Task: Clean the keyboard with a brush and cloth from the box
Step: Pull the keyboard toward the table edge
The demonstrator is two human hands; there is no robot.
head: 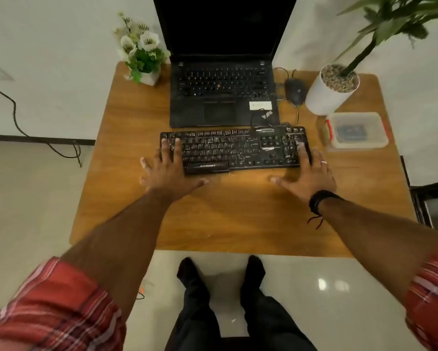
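Both hands spread flat: left hand [167, 171] and right hand [308, 174] on the ends of the keyboard [234, 149], table centre. Box [357, 130] at 2 o'clock, lidded. Risk: sliding keyboard could tug its cable.

"ThinkPad" logo on laptop [224, 97] palm rest, white sticker beside it unreadable
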